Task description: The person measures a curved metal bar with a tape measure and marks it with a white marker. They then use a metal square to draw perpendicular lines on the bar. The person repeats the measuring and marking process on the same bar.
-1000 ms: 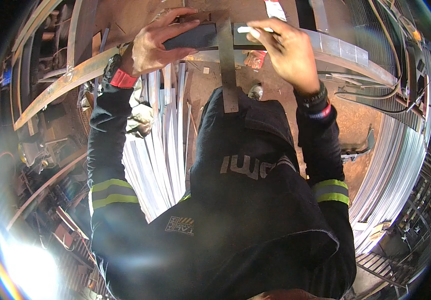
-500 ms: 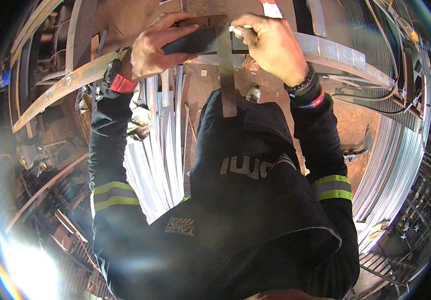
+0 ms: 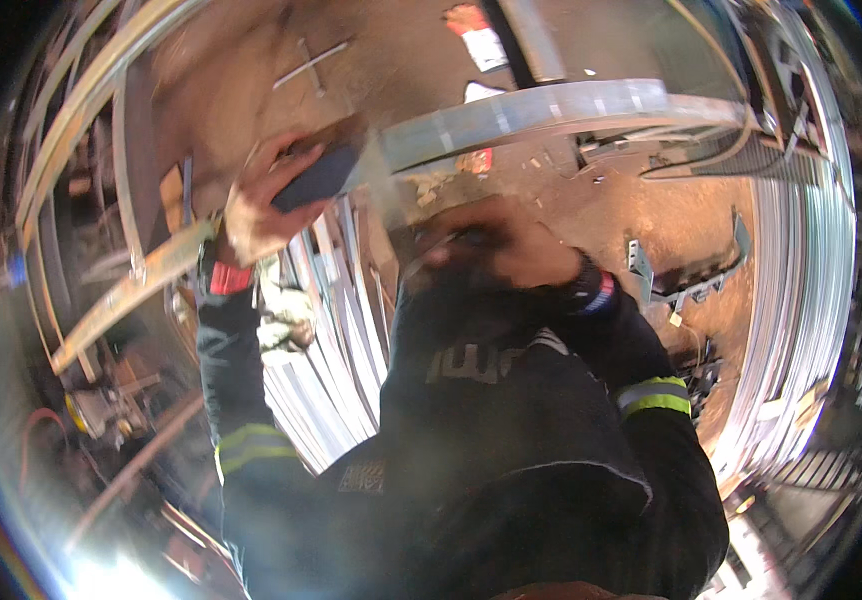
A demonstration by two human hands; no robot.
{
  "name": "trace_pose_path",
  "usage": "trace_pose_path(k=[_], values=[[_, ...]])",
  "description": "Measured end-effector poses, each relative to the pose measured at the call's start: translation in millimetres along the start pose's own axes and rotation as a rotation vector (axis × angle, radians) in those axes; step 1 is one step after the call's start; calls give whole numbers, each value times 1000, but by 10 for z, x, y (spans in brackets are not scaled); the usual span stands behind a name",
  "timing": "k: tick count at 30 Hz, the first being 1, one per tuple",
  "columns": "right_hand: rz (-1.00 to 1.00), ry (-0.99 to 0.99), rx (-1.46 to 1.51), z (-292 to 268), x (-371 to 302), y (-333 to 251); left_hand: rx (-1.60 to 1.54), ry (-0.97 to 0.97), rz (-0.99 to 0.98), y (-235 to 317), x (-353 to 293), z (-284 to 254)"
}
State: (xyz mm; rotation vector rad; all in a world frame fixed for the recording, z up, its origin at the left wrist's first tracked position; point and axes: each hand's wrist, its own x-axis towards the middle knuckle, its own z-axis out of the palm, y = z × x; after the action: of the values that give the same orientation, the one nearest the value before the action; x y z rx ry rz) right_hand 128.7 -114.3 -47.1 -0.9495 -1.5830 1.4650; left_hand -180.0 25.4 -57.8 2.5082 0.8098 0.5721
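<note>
My left hand (image 3: 259,205), blurred, is closed round the dark stock (image 3: 319,180) of a metal square at the left end of a grey steel bar. The square's flat blade (image 3: 384,190) crosses the bar and reaches down toward my body. My right hand (image 3: 506,248) is beside the blade's lower end, fingers curled and smeared by motion. What those fingers hold, if anything, cannot be made out. Several pale marks cross the top of the steel bar (image 3: 541,112), right of the square.
Long bright metal profiles (image 3: 326,370) lie below my left hand, and another stack (image 3: 796,310) runs along the right. A rusty curved-looking bar (image 3: 141,290) extends left. A dark metal bracket (image 3: 696,280) rests on the brown floor. A cross-shaped metal piece (image 3: 311,68) lies farther off.
My right hand has moved down from the bar toward my body, and the white chalk stick in it no longer shows. My left hand stays on the square, lower in view. The whole view has shifted.
</note>
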Motion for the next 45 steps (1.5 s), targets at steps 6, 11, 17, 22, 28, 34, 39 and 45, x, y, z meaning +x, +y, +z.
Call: trace_pose_path(k=[6,11,17,22,28,34,39,45], values=[[230,-138,444,327,387,439,13,-28,-16,-102,-37,23],[-389,2,-159,255,368,174,-307,239,-169,-101,-94,68],[-581,-127,-216,-203,45,-78,-88,239,-189,187,145,69],[-589,-208,-236,-851,-343,-340,-350,232,-293,859,588,150],[-510,-345,-236,-1805,-807,-353,-673,87,-315,1493,1164,531],[-417,-210,-80,-2809,-1262,-274,-1232,54,-345,2214,1606,1196],[-522,297,237,-3587,-1779,139,-1318,253,-297,2726,1747,1856],[-469,-22,559,-4020,-1567,189,-1368,583,-552,3348,1640,2241]])
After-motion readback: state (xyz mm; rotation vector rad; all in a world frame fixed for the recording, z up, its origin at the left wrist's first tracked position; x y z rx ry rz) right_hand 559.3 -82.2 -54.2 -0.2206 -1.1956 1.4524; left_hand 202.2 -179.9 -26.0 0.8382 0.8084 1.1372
